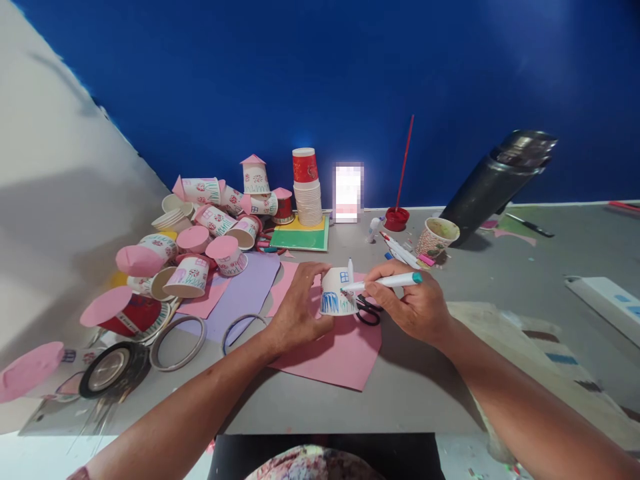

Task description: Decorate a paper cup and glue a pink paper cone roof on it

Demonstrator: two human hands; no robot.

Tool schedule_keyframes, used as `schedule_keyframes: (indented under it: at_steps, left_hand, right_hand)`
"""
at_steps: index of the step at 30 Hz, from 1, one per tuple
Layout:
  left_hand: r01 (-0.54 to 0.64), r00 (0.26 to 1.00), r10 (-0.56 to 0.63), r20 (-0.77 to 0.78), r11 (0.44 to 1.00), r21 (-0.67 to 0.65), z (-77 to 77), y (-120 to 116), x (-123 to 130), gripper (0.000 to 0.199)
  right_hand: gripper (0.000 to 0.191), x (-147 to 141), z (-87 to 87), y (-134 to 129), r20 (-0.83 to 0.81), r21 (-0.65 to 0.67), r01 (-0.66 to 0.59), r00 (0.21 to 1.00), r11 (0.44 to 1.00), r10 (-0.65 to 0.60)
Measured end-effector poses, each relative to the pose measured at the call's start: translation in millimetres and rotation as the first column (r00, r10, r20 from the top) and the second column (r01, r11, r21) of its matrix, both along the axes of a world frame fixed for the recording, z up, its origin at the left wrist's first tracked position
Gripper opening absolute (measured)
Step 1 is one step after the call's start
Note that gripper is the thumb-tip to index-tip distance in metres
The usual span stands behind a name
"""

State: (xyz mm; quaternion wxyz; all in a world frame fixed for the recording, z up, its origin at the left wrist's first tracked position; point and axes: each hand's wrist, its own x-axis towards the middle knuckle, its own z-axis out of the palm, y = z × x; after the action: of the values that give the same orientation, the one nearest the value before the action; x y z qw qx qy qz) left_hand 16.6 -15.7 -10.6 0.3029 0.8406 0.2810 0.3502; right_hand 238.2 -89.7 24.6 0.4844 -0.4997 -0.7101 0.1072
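Closest to us is patterned cloth (315,465), just below the front edge of the grey counter (280,417). A black roll (131,371) lies near that edge on the left, and a pink sheet (327,363) lies flat under our hands. Our left hand (295,307) has its fingers part way open, curled around one side of a paper cup (333,281). The cup is over the pink sheet, wide rim down, with a blue window and blue lines on it. We cannot tell if it touches the sheet. Our right hand (415,303) has its fingers closed around a white marker (387,283), with the tip at the cup's side.

We think the cup is very light and a bit stiff, but it could dent if we squeeze hard. A soft hold near the rim looks best, and keeping off the drawing may stop smears. Black scissors (369,319) sit just beside the cup, so room is tight there. To the left, a pile of cups (215,220) crowds us; we have more room to the right. Farther back, a tall stack of cups (307,200) stands before the blue wall (250,80).
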Motion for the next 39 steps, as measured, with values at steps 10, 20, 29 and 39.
schedule_keyframes:
  at_steps: [10, 20, 29, 39]
  left_hand:
    - [-0.002, 1.000, 0.002, -0.019, 1.000, -0.007, 1.9, -0.9, 0.3, 0.073]
    - [-0.016, 1.000, 0.016, -0.009, 1.000, -0.025, 4.5, -1.6, 0.8, 0.074]
    - [-0.018, 1.000, 0.017, -0.021, 0.999, -0.049, 4.2, -0.9, 0.5, 0.075]
    - [0.025, 1.000, -0.025, 0.004, 0.999, -0.029, 1.6, 1.8, -1.1, 0.076]
  right_hand:
    - [0.015, 0.0, 0.3, 0.2, 0.010, -0.025, -0.034, 0.999, 0.999, 0.034]
    - [0.018, 2.5, 4.9, -0.9, 0.027, 0.015, 0.050, 0.998, 0.999, -0.051]
    - [0.017, 3.3, 7.1, 0.9, 0.017, 0.011, 0.028, 0.999, 1.000, -0.028]
    - [0.017, 2.4, 7.0, 0.2, -0.012, 0.046, 0.037, 0.999, 0.998, -0.036]
